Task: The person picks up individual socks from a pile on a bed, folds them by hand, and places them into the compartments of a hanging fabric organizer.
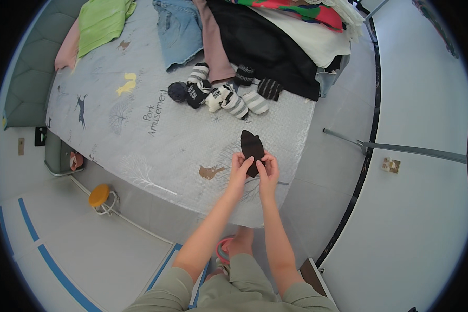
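My left hand (240, 165) and my right hand (269, 167) together grip a dark sock (251, 146), thumbs on its near end and fingers behind. It is held above the printed mat (187, 148) that covers the bed. Just beyond it lies a cluster of rolled or folded socks. Among them are a grey-striped white sock (234, 105), a paler striped sock (256, 102), a black pinstriped sock (270, 89), a dark blue sock bundle (178, 91) and a black sock with white lettering (197, 95).
Behind the socks lie denim shorts (179, 31), a mauve garment (216, 46), black trousers (269, 46) and a white garment (308, 35). A lime-green garment (103, 25) is at far left. A yellow-topped stool (99, 195) stands on the floor; a grey metal leg (413, 151) juts in from the right.
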Demonstrator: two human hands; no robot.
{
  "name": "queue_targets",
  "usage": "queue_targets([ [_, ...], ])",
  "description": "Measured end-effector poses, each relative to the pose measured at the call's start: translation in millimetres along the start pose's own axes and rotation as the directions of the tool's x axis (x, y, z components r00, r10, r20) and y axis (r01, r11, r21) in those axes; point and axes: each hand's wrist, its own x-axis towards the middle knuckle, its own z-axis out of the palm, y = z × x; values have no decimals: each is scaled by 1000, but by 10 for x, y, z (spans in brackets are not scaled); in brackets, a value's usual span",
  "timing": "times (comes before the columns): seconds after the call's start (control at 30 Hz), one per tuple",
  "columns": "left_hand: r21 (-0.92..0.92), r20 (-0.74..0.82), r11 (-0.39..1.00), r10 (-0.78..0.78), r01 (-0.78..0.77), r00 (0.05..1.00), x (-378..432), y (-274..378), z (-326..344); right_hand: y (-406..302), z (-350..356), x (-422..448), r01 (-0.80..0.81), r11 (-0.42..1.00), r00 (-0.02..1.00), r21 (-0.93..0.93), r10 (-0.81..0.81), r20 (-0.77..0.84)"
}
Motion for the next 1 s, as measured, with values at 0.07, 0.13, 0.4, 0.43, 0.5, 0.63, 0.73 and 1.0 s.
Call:
queue_targets([
  [0.07,-90,-9,996,-22,22,1000,-140,18,-69,-81,74,-109,-14,1000,1000,22,15,-12],
  [0.13,-153,28,988,-8,12,1000,-293,43,-132,-142,102,-199,-13,998,1000,68,13,-4],
  [0.4,-130,118,976,189,-173,975,-1117,287,-446,-530,330,-762,-108,983,989,145,92,115],
  [0.43,-140,107,966,234,-219,966,-1224,285,-507,-563,380,-883,-110,983,987,144,91,136],
  [0.5,-159,89,937,327,-310,941,-1449,275,-621,-585,479,-1124,-121,979,981,163,93,173],
  [0.63,-156,14,882,452,-444,892,-1948,317,-846,-652,743,-1629,-116,968,970,221,63,235],
  [0.73,-181,-37,823,542,-539,840,-2353,319,-1092,-760,928,-2043,-106,966,954,237,31,299],
  [1.0,-67,-235,722,660,-689,714,-3540,425,-1837,-897,1167,-3064,-120,990,766,76,44,641],
])
